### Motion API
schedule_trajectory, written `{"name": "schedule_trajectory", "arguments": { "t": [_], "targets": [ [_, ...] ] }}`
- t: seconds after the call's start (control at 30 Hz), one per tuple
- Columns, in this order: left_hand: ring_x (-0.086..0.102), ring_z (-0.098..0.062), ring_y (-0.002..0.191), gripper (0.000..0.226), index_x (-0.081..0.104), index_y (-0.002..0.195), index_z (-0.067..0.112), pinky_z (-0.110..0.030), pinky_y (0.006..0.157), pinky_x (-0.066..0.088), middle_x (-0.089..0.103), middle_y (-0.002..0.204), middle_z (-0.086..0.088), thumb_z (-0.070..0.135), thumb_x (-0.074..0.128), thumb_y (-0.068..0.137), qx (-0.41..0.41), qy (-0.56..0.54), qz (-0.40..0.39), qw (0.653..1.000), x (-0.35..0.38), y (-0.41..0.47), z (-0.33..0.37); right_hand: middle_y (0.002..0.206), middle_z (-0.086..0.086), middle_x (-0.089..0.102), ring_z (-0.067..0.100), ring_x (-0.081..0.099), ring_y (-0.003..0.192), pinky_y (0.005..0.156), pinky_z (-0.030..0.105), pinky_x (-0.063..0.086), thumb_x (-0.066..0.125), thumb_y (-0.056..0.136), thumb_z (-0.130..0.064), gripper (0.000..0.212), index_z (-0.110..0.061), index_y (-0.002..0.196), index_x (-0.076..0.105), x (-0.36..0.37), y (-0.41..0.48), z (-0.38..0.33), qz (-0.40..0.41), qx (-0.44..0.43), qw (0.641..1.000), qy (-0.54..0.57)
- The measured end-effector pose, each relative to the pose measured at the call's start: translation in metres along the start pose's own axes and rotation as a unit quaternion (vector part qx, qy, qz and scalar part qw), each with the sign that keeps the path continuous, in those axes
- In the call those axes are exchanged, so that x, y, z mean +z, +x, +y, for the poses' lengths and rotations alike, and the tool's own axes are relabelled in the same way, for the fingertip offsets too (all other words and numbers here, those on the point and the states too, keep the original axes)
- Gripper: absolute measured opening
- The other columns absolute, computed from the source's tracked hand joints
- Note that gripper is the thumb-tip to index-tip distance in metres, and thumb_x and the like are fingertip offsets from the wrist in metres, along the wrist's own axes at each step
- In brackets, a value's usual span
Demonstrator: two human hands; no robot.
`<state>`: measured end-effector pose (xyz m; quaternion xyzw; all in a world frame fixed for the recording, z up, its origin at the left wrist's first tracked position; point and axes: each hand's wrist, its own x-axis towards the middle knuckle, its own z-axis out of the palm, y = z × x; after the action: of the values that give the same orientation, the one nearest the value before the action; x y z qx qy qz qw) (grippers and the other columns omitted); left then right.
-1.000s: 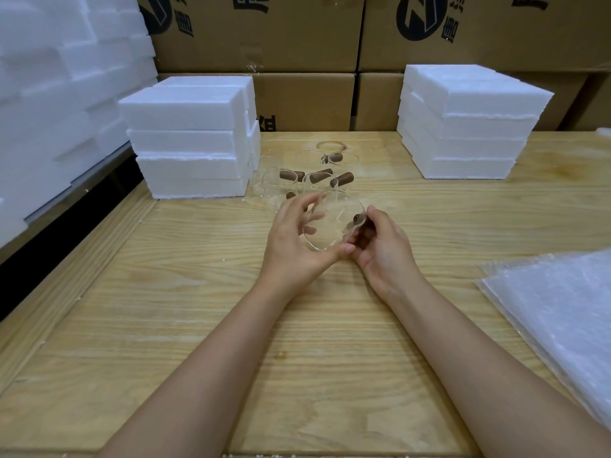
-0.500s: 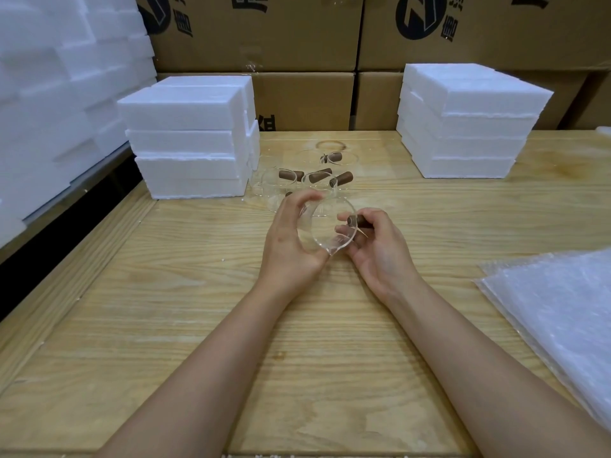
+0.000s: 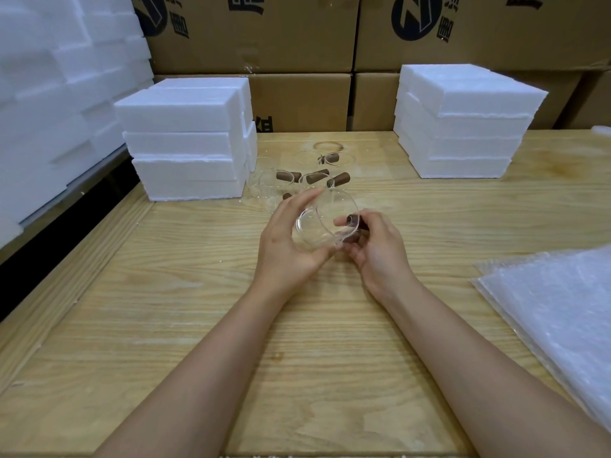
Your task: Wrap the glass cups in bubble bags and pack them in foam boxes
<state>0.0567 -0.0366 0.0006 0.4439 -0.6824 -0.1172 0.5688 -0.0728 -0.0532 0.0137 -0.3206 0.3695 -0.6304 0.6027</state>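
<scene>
A stack of foam boxes stands at ten o'clock. Over the middle of the tabletop, the left hand wraps a curled grip round the tilted glass cup; the right hand pinches its brown handle. The cup is clear, thin-walled and still bare. This looks like the pick-up before bagging; next, one hand must free itself to fetch a bubble bag from four o'clock.

Clear glass cup with brown handle — white foam boxes, pale wood-grain table, tan cartons printed black.
</scene>
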Motion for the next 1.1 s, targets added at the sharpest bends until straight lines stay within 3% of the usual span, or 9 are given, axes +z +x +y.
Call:
{"name": "schedule_trajectory", "arguments": {
  "t": [0.07, 0.13, 0.27, 0.53, 0.73, 0.83, 0.93, 1.0, 1.1],
  "targets": [
    [0.055, -0.005, 0.112, 0.074, 0.053, 0.125, 0.029, -0.011, 0.096, 0.037, 0.057, 0.121, 0.012, 0.025, 0.089, 0.060, -0.027, -0.007, -0.006, 1.000, 0.000, -0.001, 0.003, 0.074, 0.007, 0.065, 0.009, 0.055, 0.045, 0.041, 0.021, 0.045, 0.043, 0.097, -0.012, 0.014, -0.009, 0.086, 0.050, 0.000, -0.001, 0.002, 0.021, -0.028, 0.999, -0.023],
    [0.057, -0.008, 0.112, 0.077, 0.055, 0.129, 0.021, -0.014, 0.097, 0.040, 0.060, 0.123, 0.007, 0.023, 0.091, 0.061, -0.046, -0.012, -0.014, 0.999, 0.000, -0.001, 0.005, 0.061, 0.002, 0.061, 0.011, 0.051, 0.040, 0.037, 0.020, 0.039, 0.044, 0.099, -0.019, 0.020, -0.012, 0.081, 0.047, 0.000, -0.002, 0.003, 0.036, -0.062, 0.996, -0.051],
    [0.058, -0.005, 0.110, 0.077, 0.053, 0.128, 0.028, -0.014, 0.096, 0.040, 0.065, 0.114, 0.004, 0.022, 0.090, 0.061, -0.073, -0.026, -0.021, 0.997, -0.001, -0.001, 0.006, 0.047, -0.012, 0.049, 0.007, 0.039, 0.036, 0.036, 0.016, 0.028, 0.046, 0.100, -0.026, 0.024, -0.013, 0.080, 0.044, 0.000, -0.004, 0.004, 0.054, -0.112, 0.987, -0.097],
    [0.060, 0.007, 0.106, 0.071, 0.052, 0.120, 0.031, -0.011, 0.092, 0.042, 0.068, 0.104, 0.014, 0.025, 0.091, 0.061, -0.133, -0.052, -0.031, 0.989, 0.001, -0.002, 0.000, 0.062, -0.006, 0.051, 0.007, 0.040, 0.043, 0.044, 0.021, 0.034, 0.055, 0.096, -0.020, 0.017, -0.020, 0.081, 0.045, 0.003, -0.011, 0.003, 0.030, -0.224, 0.968, -0.109],
    [0.061, 0.006, 0.105, 0.074, 0.045, 0.114, 0.032, -0.020, 0.090, 0.047, 0.066, 0.111, 0.014, 0.032, 0.092, 0.056, -0.147, -0.038, -0.017, 0.988, 0.001, -0.002, 0.000, 0.067, -0.007, 0.060, 0.007, 0.047, 0.045, 0.041, 0.019, 0.038, 0.061, 0.091, -0.012, 0.011, -0.016, 0.083, 0.054, 0.001, -0.011, 0.002, -0.021, -0.215, 0.973, -0.084],
    [0.060, 0.008, 0.106, 0.075, 0.041, 0.111, 0.037, -0.011, 0.089, 0.042, 0.067, 0.110, 0.014, 0.038, 0.091, 0.055, -0.149, -0.027, -0.003, 0.988, 0.002, -0.001, 0.001, 0.064, -0.007, 0.060, 0.009, 0.048, 0.048, 0.045, 0.021, 0.041, 0.062, 0.089, -0.010, 0.009, -0.014, 0.084, 0.056, -0.001, -0.009, 0.002, -0.047, -0.208, 0.974, -0.072],
    [0.056, 0.018, 0.096, 0.074, 0.038, 0.110, 0.042, 0.001, 0.077, 0.036, 0.065, 0.100, 0.026, 0.042, 0.090, 0.058, -0.133, -0.001, 0.017, 0.991, 0.001, -0.001, 0.002, 0.065, -0.004, 0.061, 0.012, 0.052, 0.054, 0.053, 0.024, 0.044, 0.065, 0.082, -0.017, 0.007, -0.013, 0.083, 0.059, -0.002, -0.009, 0.002, -0.066, -0.173, 0.982, -0.044],
    [0.057, 0.015, 0.094, 0.071, 0.038, 0.110, 0.042, 0.001, 0.075, 0.036, 0.063, 0.100, 0.028, 0.042, 0.089, 0.060, -0.113, 0.005, 0.035, 0.993, 0.000, -0.001, 0.002, 0.066, -0.002, 0.062, 0.011, 0.054, 0.056, 0.058, 0.025, 0.046, 0.067, 0.083, -0.015, 0.007, -0.012, 0.082, 0.061, -0.002, -0.009, 0.002, -0.080, -0.143, 0.986, -0.007],
    [0.059, 0.004, 0.105, 0.072, 0.037, 0.112, 0.042, -0.004, 0.080, 0.040, 0.062, 0.115, 0.021, 0.033, 0.089, 0.064, -0.087, 0.021, 0.044, 0.995, 0.001, -0.001, 0.001, 0.067, 0.000, 0.063, 0.010, 0.055, 0.056, 0.058, 0.024, 0.049, 0.059, 0.086, -0.007, 0.004, -0.008, 0.083, 0.060, -0.001, -0.009, 0.002, -0.090, -0.103, 0.989, 0.049]
  ]
}}
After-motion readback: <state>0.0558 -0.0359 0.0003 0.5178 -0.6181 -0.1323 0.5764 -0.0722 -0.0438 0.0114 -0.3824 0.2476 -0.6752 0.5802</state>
